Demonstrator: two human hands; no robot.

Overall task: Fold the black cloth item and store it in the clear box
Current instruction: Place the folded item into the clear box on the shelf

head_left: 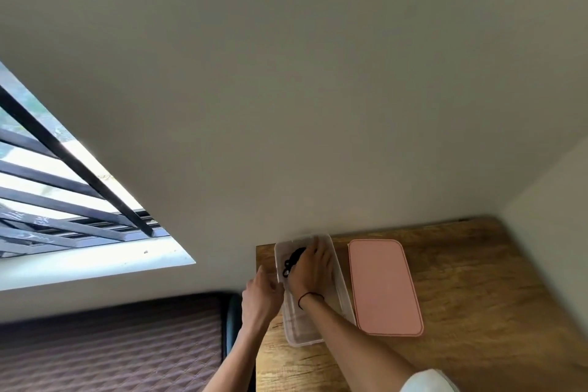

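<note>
A clear plastic box (345,302) stands on the wooden table (477,280) near its left edge. Inside its far end lies the black cloth item (292,260), bunched up. My right hand (313,270) reaches into the box and rests on the cloth, covering most of it, so I cannot see whether the fingers grip it. A thin dark band circles that wrist. My left hand (261,297) is against the box's left wall from outside, fingers curled on the rim.
A pink lid (383,286) lies flat on the table just right of the box. White walls close in behind and at the right. A brown quilted bed (111,350) sits left of the table, under a barred window (57,200).
</note>
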